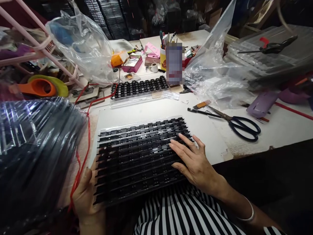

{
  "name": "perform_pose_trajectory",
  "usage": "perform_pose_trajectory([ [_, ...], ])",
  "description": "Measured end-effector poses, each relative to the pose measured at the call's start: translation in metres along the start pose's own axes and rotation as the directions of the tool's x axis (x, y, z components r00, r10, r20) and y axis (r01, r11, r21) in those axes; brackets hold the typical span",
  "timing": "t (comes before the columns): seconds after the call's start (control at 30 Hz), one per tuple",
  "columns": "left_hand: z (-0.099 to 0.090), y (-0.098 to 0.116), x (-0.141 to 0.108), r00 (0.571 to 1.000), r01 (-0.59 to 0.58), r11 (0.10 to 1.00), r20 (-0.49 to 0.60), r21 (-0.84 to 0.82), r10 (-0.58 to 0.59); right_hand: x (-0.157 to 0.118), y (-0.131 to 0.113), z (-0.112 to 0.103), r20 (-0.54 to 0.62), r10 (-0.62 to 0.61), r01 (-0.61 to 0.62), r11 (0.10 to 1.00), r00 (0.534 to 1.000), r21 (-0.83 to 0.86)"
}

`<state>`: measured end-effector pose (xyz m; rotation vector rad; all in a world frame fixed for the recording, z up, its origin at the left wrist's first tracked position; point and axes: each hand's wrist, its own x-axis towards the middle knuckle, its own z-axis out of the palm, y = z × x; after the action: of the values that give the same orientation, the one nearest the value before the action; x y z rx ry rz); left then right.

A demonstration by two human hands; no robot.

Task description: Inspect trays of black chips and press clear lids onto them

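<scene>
A clear plastic tray (137,123) lined with rows of black plastic strips (139,163) lies tilted toward me over the table's front edge. My left hand (86,195) grips its left edge, thumb on top and the other fingers hidden beneath. Across the right part of the rows rests my right hand (193,160), its fingers spread and touching the strips. Farther back, a second tray of black strips (140,87) lies flat on the white table.
Dark-handled scissors (234,122) and an orange cutter (202,104) lie at right. A plastic-wrapped black stack (36,156) stands at left, beside red string (88,130). Behind are clear bags (80,45), a pen mug (163,58) and a pink box (132,65).
</scene>
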<state>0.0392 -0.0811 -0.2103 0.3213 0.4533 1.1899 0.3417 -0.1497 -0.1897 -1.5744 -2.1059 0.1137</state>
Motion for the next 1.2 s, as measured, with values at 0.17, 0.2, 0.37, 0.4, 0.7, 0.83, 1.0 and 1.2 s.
perform_pose_trajectory([
  [0.17, 0.009, 0.004, 0.000, 0.943, 0.060, 0.978, -0.333, 0.198, 0.010, 0.007, -0.018, 0.006, 0.101, -0.151, 0.142, 0.986, 0.983, 0.087],
  [0.2, 0.011, 0.004, 0.000, 0.924, 0.066, 0.970, -0.382, 0.236, 0.030, 0.009, -0.021, 0.007, 0.113, -0.160, 0.148, 0.983, 0.981, 0.113],
  [0.37, 0.015, 0.002, 0.000, 0.889, 0.073, 0.955, -0.453, 0.287, 0.068, 0.005, -0.012, -0.001, 0.035, -0.122, 0.112, 0.970, 0.992, 0.217],
  [0.4, 0.015, 0.001, 0.000, 0.888, 0.070, 0.956, -0.454, 0.284, 0.070, 0.000, -0.006, -0.004, -0.017, -0.068, 0.070, 0.973, 0.998, 0.219],
  [0.7, 0.022, -0.008, 0.000, 0.901, 0.039, 0.948, -0.422, 0.316, 0.104, -0.074, 0.036, -0.023, 0.000, 0.696, -0.663, 0.684, 0.718, 0.305],
  [0.83, 0.027, -0.011, 0.001, 0.932, 0.079, 0.946, -0.361, 0.314, 0.042, -0.086, 0.031, -0.026, 0.160, 0.758, -0.744, 0.536, 0.632, 0.400],
  [1.0, 0.020, -0.004, 0.003, 0.908, 0.179, 0.909, -0.418, 0.376, -0.006, -0.080, 0.030, -0.032, 0.296, 0.772, -0.660, 0.203, 0.562, 0.723],
  [1.2, 0.017, -0.002, 0.005, 0.903, 0.232, 0.841, -0.429, 0.489, -0.001, -0.048, 0.042, -0.038, 0.501, 0.636, -0.464, -0.243, 0.587, 0.852],
])
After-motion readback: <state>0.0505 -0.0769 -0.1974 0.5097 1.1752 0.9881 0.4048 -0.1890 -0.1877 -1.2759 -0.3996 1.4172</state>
